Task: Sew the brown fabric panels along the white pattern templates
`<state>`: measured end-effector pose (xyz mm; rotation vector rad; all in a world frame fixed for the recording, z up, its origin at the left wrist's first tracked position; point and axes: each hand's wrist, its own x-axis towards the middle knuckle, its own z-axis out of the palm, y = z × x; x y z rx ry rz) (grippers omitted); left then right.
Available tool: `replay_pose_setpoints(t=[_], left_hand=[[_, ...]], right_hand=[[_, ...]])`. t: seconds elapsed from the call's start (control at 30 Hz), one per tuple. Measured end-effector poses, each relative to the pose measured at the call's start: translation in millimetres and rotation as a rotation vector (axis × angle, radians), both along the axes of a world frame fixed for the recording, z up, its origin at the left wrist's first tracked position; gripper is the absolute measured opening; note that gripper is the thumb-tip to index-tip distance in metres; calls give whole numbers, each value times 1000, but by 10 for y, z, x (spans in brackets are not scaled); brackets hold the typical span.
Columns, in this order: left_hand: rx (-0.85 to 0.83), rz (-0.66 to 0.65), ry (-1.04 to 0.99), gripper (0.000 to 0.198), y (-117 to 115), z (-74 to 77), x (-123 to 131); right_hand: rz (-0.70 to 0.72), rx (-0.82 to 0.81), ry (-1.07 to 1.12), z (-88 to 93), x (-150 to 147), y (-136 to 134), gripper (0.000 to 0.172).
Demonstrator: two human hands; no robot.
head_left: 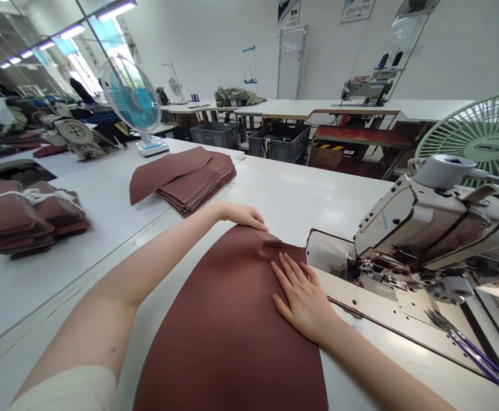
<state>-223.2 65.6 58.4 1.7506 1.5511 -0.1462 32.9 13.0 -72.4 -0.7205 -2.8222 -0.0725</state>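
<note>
A large reddish-brown fabric piece (232, 319) with a curved left edge lies on the white table in front of me. At its far edge my left hand (244, 216) has its fingers curled closed over the border, thumb side partly hidden. My right hand (303, 297) rests flat on the piece near its right edge, fingers spread, beside a small fold in the fabric. Just right of the cloth's far corner stands a sewing machine (407, 222), its needle area close to the edge but apart from it.
A stack of brown fabric pieces (198, 180) lies beyond my left arm. Tied bundles (27, 220) sit at far left. Purple-handled scissors (474, 351) lie by the machine. A blue fan (133, 103) and a green fan (484, 137) stand around, with grey crates (279, 142) behind.
</note>
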Motion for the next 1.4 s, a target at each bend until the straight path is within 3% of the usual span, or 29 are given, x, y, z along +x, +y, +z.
replay_pose_setpoints(t=[0.07, 0.13, 0.2, 0.27, 0.37, 0.43, 0.53, 0.67, 0.77, 0.87, 1.0, 1.13, 1.27, 1.33, 1.4], left_hand=[[-45, -32, -56, 37, -71, 88, -5], [32, -80, 37, 25, -182, 153, 62], [235, -94, 286, 14, -313, 177, 188], [445, -65, 504, 15, -445, 171, 297], [654, -27, 454, 27, -613, 153, 178], [777, 81, 366, 39, -713, 140, -188], [904, 493, 551, 39, -903, 74, -1031], [689, 895, 799, 62, -1207, -171, -2018], [623, 991, 789, 72, -1343, -363, -2364], [615, 1093, 753, 65, -1370, -438, -2506], [619, 1213, 691, 49, -1363, -374, -2627], [606, 1276, 633, 74, -1359, -321, -2674], [621, 1296, 576, 90, -1311, -409, -2625], [681, 1264, 535, 79, -1286, -454, -2585], [774, 1127, 465, 58, -1264, -454, -2546]], right_hand=[[9, 29, 6, -6, -11, 10, 59], [14, 58, 15, -8, -24, 14, 58], [8, 78, 27, -12, -34, 16, 58], [-3, 92, 46, -26, -35, 22, 57], [-10, 91, 87, -67, -22, 44, 56], [-9, 68, 106, -99, -11, 62, 55], [-13, 40, 125, -128, -7, 82, 53], [-23, 42, 127, -115, -19, 88, 51], [-27, 35, 102, -94, -26, 89, 51], [-27, 19, 94, -81, -25, 92, 52], [-40, -27, 89, -79, -19, 92, 51], [-38, -34, 106, -69, -15, 83, 51], [-39, -42, 88, -30, -17, 76, 50], [-48, -62, 76, -8, -20, 74, 50], [-52, -84, 77, 9, -23, 72, 49]])
